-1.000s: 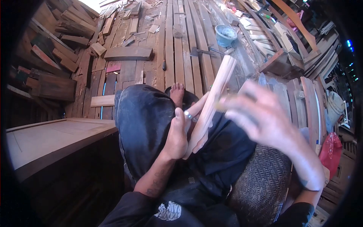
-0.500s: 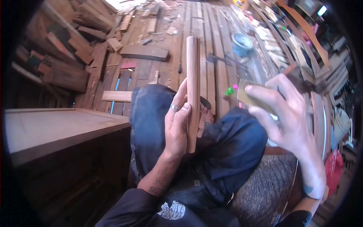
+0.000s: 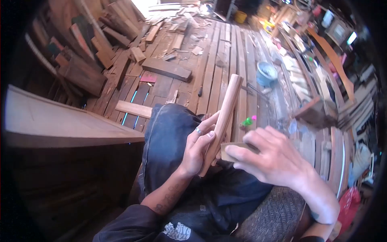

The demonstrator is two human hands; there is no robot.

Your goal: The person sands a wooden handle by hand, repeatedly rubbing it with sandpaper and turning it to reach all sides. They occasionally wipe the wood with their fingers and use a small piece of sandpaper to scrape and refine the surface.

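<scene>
A smooth, rounded wooden bar [image 3: 226, 111] is held over my lap, its upper end tilted to the right. My left hand [image 3: 197, 149], with a ring on one finger, wraps round its lower half. In my right hand [image 3: 268, 155] is a flat tan piece [image 3: 230, 152], possibly folded sandpaper, pinched between thumb and fingers. That piece is beside the bar's lower part; whether it touches the bar is hard to tell.
A pale panel [image 3: 72, 121] stands at the left. On the plank floor lie a thick wood block [image 3: 167, 69], a hammer-like tool, a green and pink item [image 3: 248, 121] and a blue bucket [image 3: 267, 73]. Wood pieces lean at upper left.
My right hand has come left and down with the tan piece, close to the bar. The bar has tilted to the right in my left hand. The view has shifted too.
</scene>
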